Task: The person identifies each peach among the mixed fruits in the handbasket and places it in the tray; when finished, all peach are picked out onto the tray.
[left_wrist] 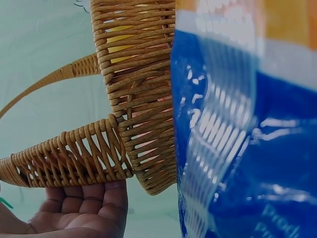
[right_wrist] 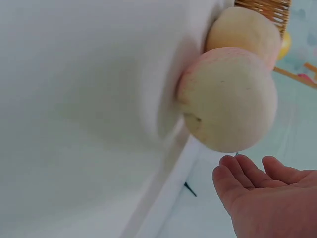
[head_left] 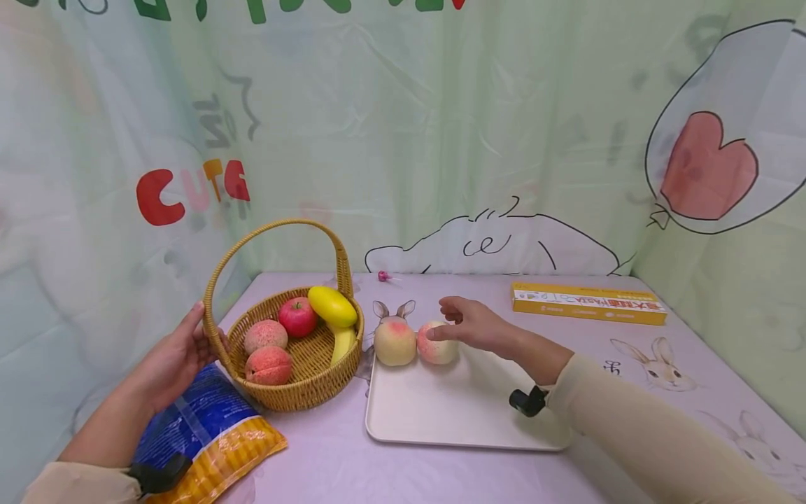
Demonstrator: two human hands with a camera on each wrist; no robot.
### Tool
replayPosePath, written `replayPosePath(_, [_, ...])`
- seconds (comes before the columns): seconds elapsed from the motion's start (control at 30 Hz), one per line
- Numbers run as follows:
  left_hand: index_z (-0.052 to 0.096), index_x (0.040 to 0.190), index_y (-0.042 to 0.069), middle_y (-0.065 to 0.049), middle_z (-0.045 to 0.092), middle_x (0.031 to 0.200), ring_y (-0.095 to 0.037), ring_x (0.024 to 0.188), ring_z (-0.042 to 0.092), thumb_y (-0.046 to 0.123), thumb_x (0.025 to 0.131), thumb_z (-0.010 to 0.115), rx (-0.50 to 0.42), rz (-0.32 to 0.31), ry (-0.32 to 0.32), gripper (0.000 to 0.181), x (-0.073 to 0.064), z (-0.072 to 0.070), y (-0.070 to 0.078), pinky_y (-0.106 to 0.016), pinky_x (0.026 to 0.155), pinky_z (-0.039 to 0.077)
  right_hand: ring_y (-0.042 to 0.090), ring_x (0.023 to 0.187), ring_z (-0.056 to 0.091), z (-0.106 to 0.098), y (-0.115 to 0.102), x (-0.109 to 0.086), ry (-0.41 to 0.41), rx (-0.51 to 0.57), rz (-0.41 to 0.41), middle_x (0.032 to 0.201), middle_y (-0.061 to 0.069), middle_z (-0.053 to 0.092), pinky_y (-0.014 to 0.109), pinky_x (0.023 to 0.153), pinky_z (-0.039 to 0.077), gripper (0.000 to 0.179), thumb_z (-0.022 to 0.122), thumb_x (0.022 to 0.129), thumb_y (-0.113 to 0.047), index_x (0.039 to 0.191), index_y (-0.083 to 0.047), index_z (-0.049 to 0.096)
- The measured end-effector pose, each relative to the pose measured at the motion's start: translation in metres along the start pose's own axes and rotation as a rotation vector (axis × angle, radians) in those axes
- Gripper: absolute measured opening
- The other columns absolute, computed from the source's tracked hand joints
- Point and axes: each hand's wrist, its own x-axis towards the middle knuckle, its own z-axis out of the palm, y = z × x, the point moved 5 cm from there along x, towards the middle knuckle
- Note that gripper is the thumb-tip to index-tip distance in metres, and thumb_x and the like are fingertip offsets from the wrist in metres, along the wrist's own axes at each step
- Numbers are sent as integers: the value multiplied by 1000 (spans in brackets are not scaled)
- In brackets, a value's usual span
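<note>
My left hand [head_left: 176, 364] grips the base of the handle [left_wrist: 64, 156] on a wicker basket [head_left: 296, 400], its fingers partly behind the weave. The basket stands upright, holding a red apple [head_left: 298, 318], a yellow mango-like fruit [head_left: 331, 306], a banana [head_left: 342, 344] and two reddish peaches [head_left: 269, 366]. My right hand [head_left: 475, 323] is beside a pale pink peach [right_wrist: 230, 99], fingers loosely extended and apart from it in the right wrist view. Touching that peach, a yellower peach [head_left: 394, 346] sits at the far left corner of a white tray [head_left: 466, 423].
A blue and orange plastic bag [head_left: 208, 430] lies left of the basket, under my left forearm. At the back right is a long yellow box [head_left: 588, 305]. A small lollipop [head_left: 383, 276] lies near the back edge, before a printed curtain [head_left: 441, 140].
</note>
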Motion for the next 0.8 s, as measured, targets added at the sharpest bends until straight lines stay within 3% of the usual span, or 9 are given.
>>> replayPosePath(0.33, [65,102,19,2,66,101,-17,107,60,64,107,26,55,23,11,60,-3,0,-3,-19,92,49,39,148,42,0,-45,1,-15,25,-98,159,19,46,53,121,34,91,81,88,-43,156,-2,37])
replayPosePath(0.53, [65,101,19,3,65,100,-17,104,59,62,109,27,14,29,8,58,0,1,-2,-21,92,49,38,145,46,4,-69,0,-45,5,-148,156,17,50,54,120,35,88,81,87,-44,155,-5,41])
replayPosePath(0.8, [66,101,19,1,66,102,-17,105,59,64,108,26,30,20,12,60,0,0,-1,-20,92,49,33,144,47,19,-100,7,-110,-33,-217,157,12,49,52,120,37,86,82,86,-42,155,-8,43])
